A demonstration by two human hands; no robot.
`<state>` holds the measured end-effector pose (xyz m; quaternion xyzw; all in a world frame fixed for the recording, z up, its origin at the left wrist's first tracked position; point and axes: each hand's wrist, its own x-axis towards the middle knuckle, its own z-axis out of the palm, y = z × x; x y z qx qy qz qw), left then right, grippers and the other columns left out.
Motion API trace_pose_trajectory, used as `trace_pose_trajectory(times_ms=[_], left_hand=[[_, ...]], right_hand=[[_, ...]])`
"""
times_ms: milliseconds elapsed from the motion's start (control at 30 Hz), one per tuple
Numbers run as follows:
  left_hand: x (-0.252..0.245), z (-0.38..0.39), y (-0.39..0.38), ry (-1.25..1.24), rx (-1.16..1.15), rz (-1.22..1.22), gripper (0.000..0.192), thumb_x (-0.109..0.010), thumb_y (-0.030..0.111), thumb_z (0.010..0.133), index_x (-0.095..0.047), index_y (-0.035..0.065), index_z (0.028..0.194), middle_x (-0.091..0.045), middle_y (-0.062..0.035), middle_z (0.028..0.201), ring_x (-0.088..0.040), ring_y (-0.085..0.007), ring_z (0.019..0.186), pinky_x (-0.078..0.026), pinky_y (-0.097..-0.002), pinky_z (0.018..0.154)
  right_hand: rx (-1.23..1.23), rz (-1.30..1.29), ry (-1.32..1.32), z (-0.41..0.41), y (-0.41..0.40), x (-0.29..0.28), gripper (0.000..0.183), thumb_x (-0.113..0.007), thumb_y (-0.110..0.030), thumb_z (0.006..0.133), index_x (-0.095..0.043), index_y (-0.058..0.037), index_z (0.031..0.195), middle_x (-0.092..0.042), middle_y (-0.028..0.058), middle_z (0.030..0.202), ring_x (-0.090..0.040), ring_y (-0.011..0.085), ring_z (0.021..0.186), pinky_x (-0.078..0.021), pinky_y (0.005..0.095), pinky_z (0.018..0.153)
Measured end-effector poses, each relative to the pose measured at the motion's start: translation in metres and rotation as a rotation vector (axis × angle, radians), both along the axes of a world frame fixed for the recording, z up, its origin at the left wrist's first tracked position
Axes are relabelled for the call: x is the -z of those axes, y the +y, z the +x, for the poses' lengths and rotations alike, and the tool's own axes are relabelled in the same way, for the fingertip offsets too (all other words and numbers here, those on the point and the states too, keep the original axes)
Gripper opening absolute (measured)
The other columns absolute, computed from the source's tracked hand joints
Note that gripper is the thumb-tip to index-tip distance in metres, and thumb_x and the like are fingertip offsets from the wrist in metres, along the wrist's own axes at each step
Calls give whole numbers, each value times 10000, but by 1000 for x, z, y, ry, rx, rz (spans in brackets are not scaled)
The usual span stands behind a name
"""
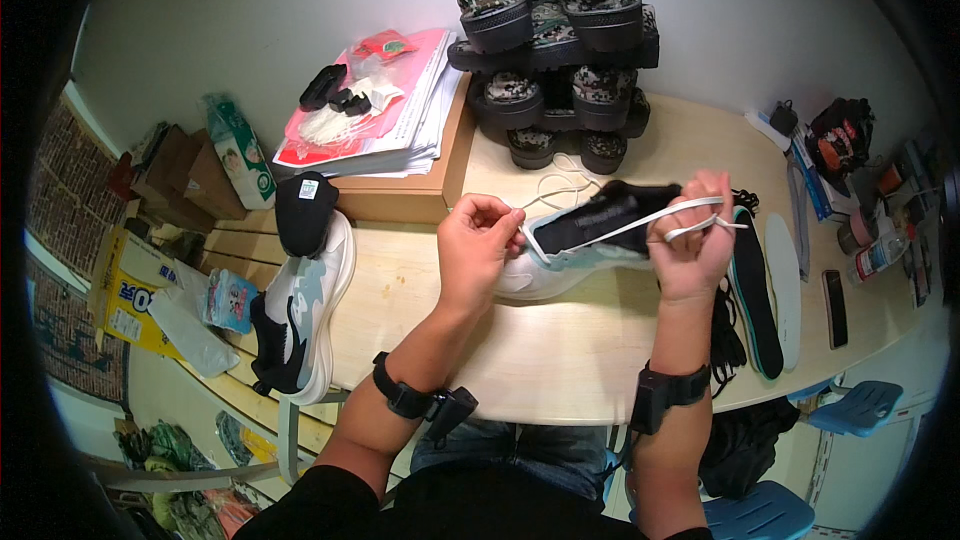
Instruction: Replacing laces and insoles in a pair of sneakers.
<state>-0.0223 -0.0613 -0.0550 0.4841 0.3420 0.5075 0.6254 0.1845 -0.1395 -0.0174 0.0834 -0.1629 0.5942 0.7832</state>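
Note:
A white and light-blue sneaker (551, 279) with a black lining lies sideways on the table before me. My left hand (480, 244) is at one end of it, with a white shoelace pinched between thumb and fingers. My right hand (694, 236) is raised over the other end, its fingers closed on the white shoelace (626, 227), which runs taut from the shoe to the hand. More white lace lies loosely looped behind the shoe. A matching sneaker (324, 315) stands to the left, its black tongue (306, 214) folded out.
Camouflage shoes (555, 52) are stacked at the back. Papers (405, 120) and small bags lie on a cardboard box (450, 172). At the right are black laces (726, 337), a black insole (756, 300), a white insole (782, 292), a phone (835, 309) and a bottle (877, 257).

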Motion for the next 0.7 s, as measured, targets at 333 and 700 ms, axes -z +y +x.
trace_pose_trajectory(times_ms=[333,700], left_hand=[[7,9,-9,98,-21,161,127,-674,25,840,-548,6,841,-591,-20,716,-548,-63,626,-446,-199,552],[6,12,-14,197,-28,219,111,-667,11,837,-557,-2,834,-601,-11,728,-543,-50,656,-442,-204,586]], right_hand=[[230,116,60,45,-23,2,371,-368,-267,1014,-312,-141,669,-210,-33,521,-168,72,385,-168,242,386],[464,274,314,90,-43,17,303,-443,-97,951,-390,-83,654,-378,23,617,-389,112,539,-356,249,589]])
